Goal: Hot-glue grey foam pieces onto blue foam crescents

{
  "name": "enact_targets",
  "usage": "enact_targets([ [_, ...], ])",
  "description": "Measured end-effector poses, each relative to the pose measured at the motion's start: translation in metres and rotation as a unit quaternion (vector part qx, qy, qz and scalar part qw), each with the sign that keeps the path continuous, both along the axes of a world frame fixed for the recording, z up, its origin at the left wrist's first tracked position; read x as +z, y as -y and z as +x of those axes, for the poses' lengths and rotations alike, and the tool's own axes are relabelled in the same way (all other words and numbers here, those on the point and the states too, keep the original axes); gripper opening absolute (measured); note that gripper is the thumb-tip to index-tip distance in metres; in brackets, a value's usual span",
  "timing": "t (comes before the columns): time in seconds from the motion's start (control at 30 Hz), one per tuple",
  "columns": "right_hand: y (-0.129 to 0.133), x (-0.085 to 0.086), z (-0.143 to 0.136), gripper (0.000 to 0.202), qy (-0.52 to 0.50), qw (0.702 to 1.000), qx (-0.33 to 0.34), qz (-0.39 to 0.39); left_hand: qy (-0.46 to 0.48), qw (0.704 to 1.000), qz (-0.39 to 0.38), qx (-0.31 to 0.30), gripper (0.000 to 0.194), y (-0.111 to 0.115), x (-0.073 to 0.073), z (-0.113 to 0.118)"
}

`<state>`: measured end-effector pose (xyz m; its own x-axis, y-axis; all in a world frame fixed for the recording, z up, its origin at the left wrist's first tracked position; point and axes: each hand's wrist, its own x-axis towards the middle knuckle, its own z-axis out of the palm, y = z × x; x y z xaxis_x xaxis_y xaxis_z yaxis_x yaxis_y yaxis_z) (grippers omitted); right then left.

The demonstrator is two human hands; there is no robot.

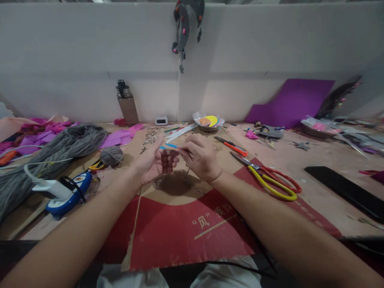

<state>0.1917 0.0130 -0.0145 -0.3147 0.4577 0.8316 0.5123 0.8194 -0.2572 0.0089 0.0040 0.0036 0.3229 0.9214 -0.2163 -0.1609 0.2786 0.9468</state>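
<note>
A thin blue strip [168,146] spans the gap between my two hands over the cardboard; its material is too small to make out. One end lies at the thumb of my left hand [159,163], whose fingers are curled. My right hand [200,156] pinches the other end between thumb and fingertips. Below them hangs a thin grey strand [187,170], partly hidden. Red-and-brown cardboard [180,224] lies under both hands. To the right rest scissors [264,176] with one red and one yellow handle, and a red utility knife [235,147].
Grey yarn [72,142] and a yarn ball [111,156] lie left, behind a blue power strip [70,196] with a white charger. White sticks [183,133] and a bowl [209,127] stand behind my hands. A black phone-like slab [345,192] lies right; purple sheet [294,102] leans on the wall.
</note>
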Motion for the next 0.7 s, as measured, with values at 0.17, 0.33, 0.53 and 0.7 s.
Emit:
enact_targets([
  [0.17,-0.003,-0.006,0.002,0.018,0.106,0.987,0.003,0.123,0.124,0.990,-0.053,0.033,0.026,0.000,0.001,0.003],
  [0.33,-0.003,-0.003,0.003,0.013,0.136,0.968,0.022,0.208,0.121,0.989,-0.053,0.061,0.009,-0.004,-0.002,-0.001],
  [0.53,-0.002,-0.002,0.004,0.015,0.177,0.969,0.034,0.169,0.034,0.996,0.028,0.075,0.015,-0.008,-0.007,-0.002],
  [0.7,-0.006,-0.011,-0.005,0.035,0.103,0.993,0.023,0.043,-0.033,0.958,0.205,0.197,0.023,-0.018,-0.014,-0.007],
])
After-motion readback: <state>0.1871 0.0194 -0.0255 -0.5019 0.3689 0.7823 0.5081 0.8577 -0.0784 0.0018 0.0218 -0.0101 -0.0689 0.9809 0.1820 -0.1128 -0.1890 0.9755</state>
